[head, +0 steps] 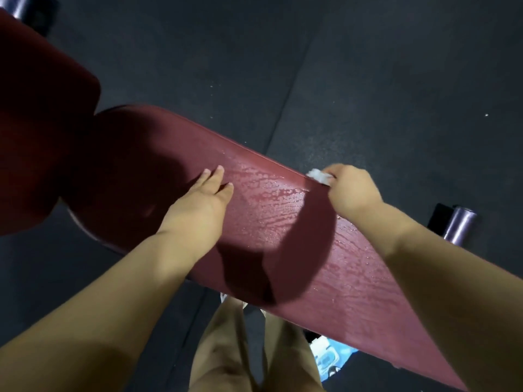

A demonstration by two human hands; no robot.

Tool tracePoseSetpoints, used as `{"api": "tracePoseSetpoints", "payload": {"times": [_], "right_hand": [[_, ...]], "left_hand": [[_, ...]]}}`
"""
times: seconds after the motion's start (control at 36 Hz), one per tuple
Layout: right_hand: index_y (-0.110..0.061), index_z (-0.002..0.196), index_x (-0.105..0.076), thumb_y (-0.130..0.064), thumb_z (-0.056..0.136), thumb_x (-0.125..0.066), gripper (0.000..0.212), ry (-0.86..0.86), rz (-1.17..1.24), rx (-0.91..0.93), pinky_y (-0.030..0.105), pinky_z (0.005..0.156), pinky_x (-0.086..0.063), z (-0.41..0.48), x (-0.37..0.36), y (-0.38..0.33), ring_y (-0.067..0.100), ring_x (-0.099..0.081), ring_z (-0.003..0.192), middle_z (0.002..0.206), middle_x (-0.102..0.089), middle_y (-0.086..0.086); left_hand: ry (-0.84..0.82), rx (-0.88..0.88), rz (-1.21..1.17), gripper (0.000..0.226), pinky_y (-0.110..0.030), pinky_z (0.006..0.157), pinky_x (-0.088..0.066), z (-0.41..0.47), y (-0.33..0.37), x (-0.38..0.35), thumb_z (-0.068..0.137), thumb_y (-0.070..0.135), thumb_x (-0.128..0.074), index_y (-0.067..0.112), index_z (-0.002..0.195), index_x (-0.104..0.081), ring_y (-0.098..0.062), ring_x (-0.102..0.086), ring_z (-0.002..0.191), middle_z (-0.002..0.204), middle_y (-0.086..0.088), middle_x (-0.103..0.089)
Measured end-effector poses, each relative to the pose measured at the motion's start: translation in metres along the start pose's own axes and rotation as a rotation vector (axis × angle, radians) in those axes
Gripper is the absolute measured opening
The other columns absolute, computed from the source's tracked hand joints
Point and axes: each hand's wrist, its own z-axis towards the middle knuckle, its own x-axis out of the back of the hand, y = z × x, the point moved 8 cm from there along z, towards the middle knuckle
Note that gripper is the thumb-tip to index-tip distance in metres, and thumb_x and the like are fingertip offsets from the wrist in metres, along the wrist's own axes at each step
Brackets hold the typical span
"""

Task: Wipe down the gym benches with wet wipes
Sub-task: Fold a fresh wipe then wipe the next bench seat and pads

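Right hand (353, 190), in the middle right of the frame, is closed with its fingers curled round a crumpled white wet wipe (319, 176). The wipe sticks out from the upper left side of the fist and touches the far edge of the dark red gym bench (283, 222). Knuckles and the back of the hand face the camera, and the forearm runs off to the lower right corner.

Left hand (201, 202), near the middle of the frame, lies open and palm down on the bench pad, with its fingers straight and close together, pointing toward the upper right. It holds nothing. Its forearm comes in from the lower left corner. The two hands are well apart, with bare pad between them.

That stretch of pad, and the part running down toward the lower right, shows a streaky wet sheen. The shadows of both arms fall across it. The pad itself runs slantwise from the middle left to the lower right.

A second dark red pad (42, 123) fills the upper left and overlaps the bench's left end. Dark rubber floor (368, 66) takes up the top and right. A short metal cylinder (460, 224) lies at the right edge of the frame, beyond the bench. At the bottom centre are tan trousers (226, 349), and just to their right a blue and white packet (328, 360) lies on the floor, partly under the bench's near edge.
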Motion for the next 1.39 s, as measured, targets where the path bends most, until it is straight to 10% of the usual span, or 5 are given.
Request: {"api": "tracePoseSetpoints", "payload": {"times": [0.39,0.5,0.89,1.06,1.39], "right_hand": [[-0.014,0.106,-0.066,-0.011,0.094,-0.046,0.023,0.034,0.199,0.266,0.023,0.077,-0.041,0.035,-0.025,-0.171,0.027,-0.059,0.104,0.11,-0.066,0.01],[-0.017,0.11,-0.065,-0.015,0.094,-0.045,0.025,0.035,0.089,0.348,0.027,0.077,-0.041,0.035,-0.025,-0.167,0.03,-0.057,0.105,0.11,-0.066,0.011],[-0.009,0.109,-0.068,-0.025,0.097,-0.052,0.025,0.077,0.162,0.21,0.02,0.075,-0.036,0.053,-0.038,-0.192,0.03,-0.058,0.11,0.112,-0.067,0.014],[-0.021,0.105,-0.068,-0.032,0.095,-0.054,0.02,0.175,0.328,0.258,0.017,0.075,-0.035,0.05,-0.037,-0.245,0.019,-0.06,0.103,0.106,-0.068,0.002],[-0.018,0.078,-0.056,-0.024,0.097,-0.051,0.02,0.132,0.167,0.43,0.011,0.06,-0.028,0.065,-0.045,-0.283,0.015,-0.049,0.081,0.082,-0.056,-0.001]], "left_hand": [[0.167,0.008,-0.208,0.072,-0.013,0.111,-0.011,-0.003,-0.054,0.008,0.083,-0.015,-0.037,0.02,0.145,-0.032,-0.003,-0.009,0.143,0.157,0.012,-0.008],[0.209,0.095,-0.161,0.071,-0.03,0.115,-0.018,-0.011,-0.072,0.015,0.086,-0.01,-0.033,0.025,0.147,-0.027,-0.011,-0.003,0.145,0.158,0.011,-0.003],[0.053,0.271,-0.249,0.073,-0.022,0.113,-0.001,-0.007,-0.133,0.016,0.089,-0.009,-0.022,0.027,0.15,-0.008,-0.006,0.001,0.144,0.158,0.007,0.007],[0.279,0.136,-0.288,0.066,-0.025,0.114,-0.024,-0.016,-0.147,0.037,0.086,-0.008,-0.036,0.029,0.141,-0.04,-0.012,-0.03,0.139,0.152,0.014,-0.026],[0.25,0.095,-0.184,0.085,-0.024,0.117,-0.002,-0.003,-0.171,0.022,0.081,-0.016,-0.032,0.025,0.15,-0.006,-0.014,0.009,0.144,0.157,0.009,0.013]]}}
